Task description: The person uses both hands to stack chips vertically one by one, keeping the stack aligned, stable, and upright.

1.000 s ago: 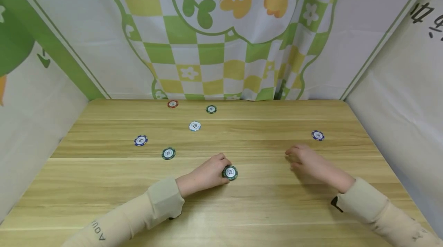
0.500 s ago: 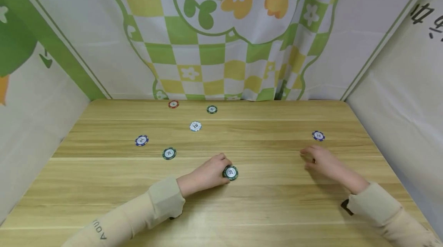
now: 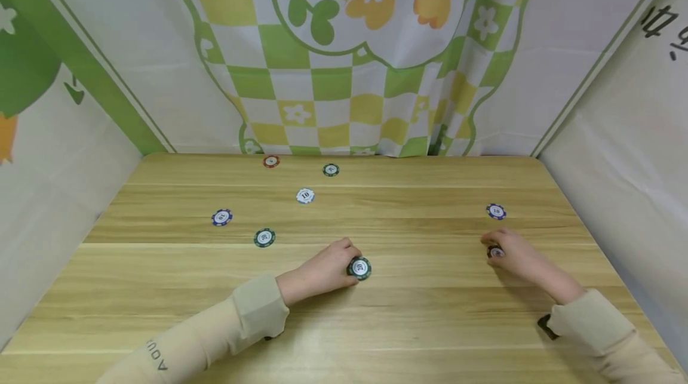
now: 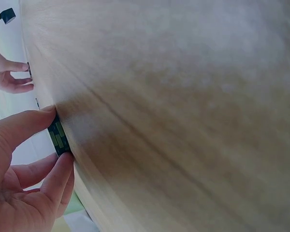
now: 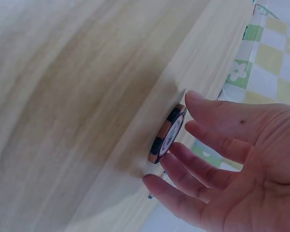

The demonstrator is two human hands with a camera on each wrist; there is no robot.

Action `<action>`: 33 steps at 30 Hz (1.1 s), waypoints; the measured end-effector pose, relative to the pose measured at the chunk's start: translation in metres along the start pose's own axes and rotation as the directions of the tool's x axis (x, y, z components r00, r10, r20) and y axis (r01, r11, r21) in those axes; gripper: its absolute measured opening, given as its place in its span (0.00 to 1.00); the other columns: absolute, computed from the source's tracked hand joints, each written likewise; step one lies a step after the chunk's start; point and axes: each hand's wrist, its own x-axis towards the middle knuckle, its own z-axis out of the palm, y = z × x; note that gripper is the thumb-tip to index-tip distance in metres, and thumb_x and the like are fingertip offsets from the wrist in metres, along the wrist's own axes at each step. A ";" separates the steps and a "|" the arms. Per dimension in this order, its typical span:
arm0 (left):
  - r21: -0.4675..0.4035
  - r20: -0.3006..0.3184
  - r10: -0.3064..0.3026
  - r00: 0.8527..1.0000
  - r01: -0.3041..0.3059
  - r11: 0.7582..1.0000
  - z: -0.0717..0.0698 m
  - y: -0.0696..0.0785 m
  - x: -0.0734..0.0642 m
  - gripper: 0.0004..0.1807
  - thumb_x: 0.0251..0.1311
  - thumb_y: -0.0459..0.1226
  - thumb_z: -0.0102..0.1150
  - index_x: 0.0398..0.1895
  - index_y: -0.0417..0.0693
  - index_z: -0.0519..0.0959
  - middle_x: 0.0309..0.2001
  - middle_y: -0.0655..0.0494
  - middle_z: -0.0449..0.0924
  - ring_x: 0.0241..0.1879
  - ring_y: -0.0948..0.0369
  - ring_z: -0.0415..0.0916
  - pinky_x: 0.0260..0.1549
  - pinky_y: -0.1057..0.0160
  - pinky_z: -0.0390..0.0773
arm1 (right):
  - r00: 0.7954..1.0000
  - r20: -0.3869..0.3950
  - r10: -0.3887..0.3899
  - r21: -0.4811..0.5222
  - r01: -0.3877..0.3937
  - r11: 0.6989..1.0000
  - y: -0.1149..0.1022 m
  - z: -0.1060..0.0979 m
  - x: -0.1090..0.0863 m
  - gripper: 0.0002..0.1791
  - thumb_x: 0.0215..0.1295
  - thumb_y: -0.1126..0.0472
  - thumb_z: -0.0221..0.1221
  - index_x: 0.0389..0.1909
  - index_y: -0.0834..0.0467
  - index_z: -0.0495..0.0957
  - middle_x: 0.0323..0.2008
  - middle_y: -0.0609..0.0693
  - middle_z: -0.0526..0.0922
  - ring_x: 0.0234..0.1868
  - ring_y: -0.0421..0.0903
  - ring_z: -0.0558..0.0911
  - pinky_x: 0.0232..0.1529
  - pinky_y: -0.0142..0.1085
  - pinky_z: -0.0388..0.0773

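Head view: the left hand (image 3: 322, 266) holds a dark-green, round stack of chips (image 3: 360, 268) near the middle of the table (image 3: 419, 318), a pale wood-grain surface. Thumb and fingertips pinch the stack from opposite sides; its printed "20" face is exposed upward. Left wrist view shows the rim as layered rows of black and lighter green blocks, close against the wood.

The right hand (image 3: 520, 255) is toward the table's right edge, thumb and fingers curved in a narrow gap around a black-and-orange, round chip (image 3: 495, 252). The chip lies between thumb and fingertips; whether they grip it cannot be told. Right wrist view shows its blocked rim and a pale printed centre.

Just behind the right hand lies a blue-and-white round chip (image 3: 496, 211) marked "10".

Left portion of the table, flat and well separated: a red-rimmed round chip (image 3: 271, 161) and a green-rimmed round chip (image 3: 331, 169) at the rear edge; a white round chip with light-blue rim marks (image 3: 305, 195); a blue-rimmed round chip (image 3: 221, 217) nearest the left edge; a dark-green round chip (image 3: 264, 237).

Both beige fabric sleeves (image 3: 215, 324) have broad cuffs. Behind the rear edge hangs a folded, checked cloth curtain (image 3: 330, 82).
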 end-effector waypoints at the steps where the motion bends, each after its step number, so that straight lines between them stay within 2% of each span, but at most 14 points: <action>1: 0.001 -0.001 0.001 1.000 -0.001 1.000 0.000 0.000 0.000 0.21 0.47 0.36 0.67 0.44 0.34 0.75 0.38 0.52 0.71 0.38 0.61 0.72 0.40 0.67 0.75 | 1.000 0.001 0.004 -0.006 -0.004 1.000 0.000 0.000 0.000 0.22 0.49 0.69 0.64 0.46 0.74 0.72 0.43 0.66 0.74 0.44 0.64 0.74 0.44 0.53 0.72; 7: 0.011 -0.009 0.005 1.000 -0.005 1.000 0.000 0.000 0.001 0.21 0.47 0.36 0.67 0.44 0.35 0.76 0.38 0.51 0.71 0.38 0.60 0.72 0.40 0.66 0.75 | 1.000 -0.023 0.016 -0.046 -0.017 0.999 0.002 0.001 -0.001 0.20 0.47 0.69 0.65 0.42 0.73 0.74 0.39 0.65 0.73 0.40 0.62 0.75 0.42 0.53 0.73; 15: 0.003 -0.012 0.012 1.000 -0.012 1.000 0.000 0.000 0.000 0.21 0.46 0.36 0.67 0.44 0.34 0.76 0.38 0.51 0.71 0.37 0.61 0.72 0.40 0.67 0.75 | 0.999 -0.041 0.007 -0.050 -0.009 0.999 0.001 0.002 0.000 0.18 0.46 0.68 0.66 0.38 0.73 0.74 0.34 0.62 0.74 0.36 0.58 0.75 0.39 0.50 0.73; 23: 0.003 -0.019 0.025 1.000 -0.025 1.000 0.000 0.000 0.000 0.21 0.46 0.35 0.67 0.44 0.34 0.76 0.37 0.52 0.70 0.37 0.61 0.71 0.40 0.66 0.75 | 0.999 -0.027 0.041 -0.051 -0.043 0.998 -0.003 0.002 0.001 0.13 0.47 0.63 0.67 0.30 0.65 0.76 0.29 0.54 0.71 0.31 0.48 0.70 0.33 0.43 0.70; 27: 0.005 -0.018 0.020 1.000 -0.019 1.000 0.000 0.000 0.000 0.21 0.46 0.35 0.67 0.44 0.34 0.76 0.37 0.52 0.70 0.37 0.60 0.71 0.40 0.66 0.75 | 0.999 -0.013 0.044 -0.016 -0.044 0.999 -0.003 0.000 0.003 0.08 0.49 0.67 0.65 0.28 0.65 0.75 0.28 0.55 0.72 0.30 0.49 0.72 0.32 0.42 0.71; 33: 0.002 -0.015 0.014 1.000 -0.014 1.000 -0.001 0.000 0.000 0.21 0.46 0.36 0.67 0.44 0.34 0.76 0.37 0.52 0.70 0.37 0.61 0.71 0.40 0.67 0.75 | 0.999 0.033 0.038 0.108 -0.041 0.993 -0.006 -0.002 0.003 0.02 0.52 0.72 0.60 0.27 0.66 0.77 0.24 0.51 0.78 0.25 0.42 0.75 0.24 0.33 0.72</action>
